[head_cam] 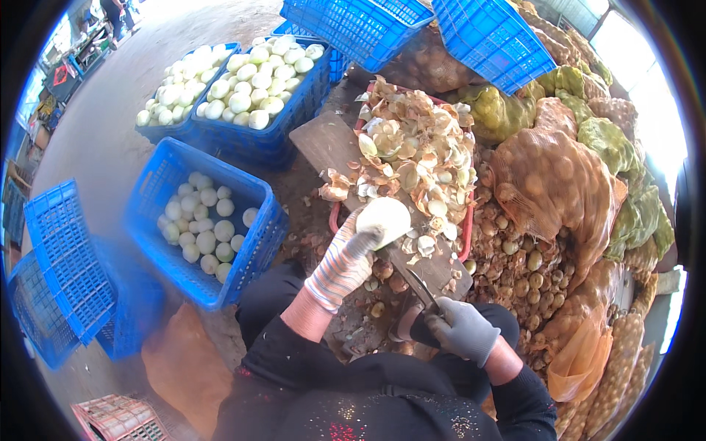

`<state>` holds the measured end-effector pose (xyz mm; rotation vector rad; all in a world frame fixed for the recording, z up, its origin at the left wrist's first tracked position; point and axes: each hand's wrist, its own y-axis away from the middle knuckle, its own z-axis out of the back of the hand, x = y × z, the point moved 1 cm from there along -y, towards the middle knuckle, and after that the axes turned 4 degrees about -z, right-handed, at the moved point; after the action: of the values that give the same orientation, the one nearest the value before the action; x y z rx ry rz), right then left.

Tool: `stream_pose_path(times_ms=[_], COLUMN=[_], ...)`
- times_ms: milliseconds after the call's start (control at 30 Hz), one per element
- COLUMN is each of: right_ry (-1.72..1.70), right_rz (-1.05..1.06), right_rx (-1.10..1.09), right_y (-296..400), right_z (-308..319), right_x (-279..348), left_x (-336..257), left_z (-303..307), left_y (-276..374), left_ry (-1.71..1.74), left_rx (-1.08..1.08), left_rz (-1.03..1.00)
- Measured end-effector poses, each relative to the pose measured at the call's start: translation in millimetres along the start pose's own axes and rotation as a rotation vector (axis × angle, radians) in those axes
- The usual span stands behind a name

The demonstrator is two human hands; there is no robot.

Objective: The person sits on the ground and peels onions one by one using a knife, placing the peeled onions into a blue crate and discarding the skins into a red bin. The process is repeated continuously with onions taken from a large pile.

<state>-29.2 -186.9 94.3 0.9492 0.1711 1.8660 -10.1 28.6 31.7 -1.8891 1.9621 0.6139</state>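
Note:
My left hand (pixel 350 256), in a striped knit glove, holds up a peeled white onion (pixel 383 220). Below and to the right, my right hand (pixel 464 329) wears a grey glove and grips a knife (pixel 422 289) by its handle. The blade points up and left over a wooden board (pixel 325 140) and is apart from the onion. Dry onion skins (pixel 413 143) are heaped in a red-rimmed container (pixel 468 231), and the board lies across it. Some scraps lie on the board beside the knife.
At my left is a blue crate (pixel 248 270) partly filled with peeled onions (pixel 207 242). Two full blue crates (pixel 242 138) stand beyond it. Unpeeled onions (pixel 532 275) lie loose at my right, beside mesh sacks (pixel 551 171). More blue crates (pixel 74 264) are stacked at far left.

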Motion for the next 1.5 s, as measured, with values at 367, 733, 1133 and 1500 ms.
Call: stream_pose_path(times_ms=[367, 733, 1133, 1500], right_ry=[0.434, 0.530, -0.549, 0.331], right_rz=[0.320, 0.231, 0.038, 0.366], right_rx=[-0.525, -0.579, -0.124, -0.371], right_y=[-27.7, -34.3, -38.0, -73.8], right_z=[11.5, 12.2, 42.9, 59.6], right_x=[25.7, 36.7, 23.6, 45.4], left_x=[2.8, 11.7, 10.7, 6.5], left_z=[-8.2, -3.2, -3.6, -5.8], left_y=[3.8, -0.4, -0.4, 4.0], left_ry=[0.025, -0.028, -0.012, -0.318], left_rx=[0.009, -0.096, -0.089, 0.042], left_rz=[-0.029, -0.085, -0.027, 0.159])
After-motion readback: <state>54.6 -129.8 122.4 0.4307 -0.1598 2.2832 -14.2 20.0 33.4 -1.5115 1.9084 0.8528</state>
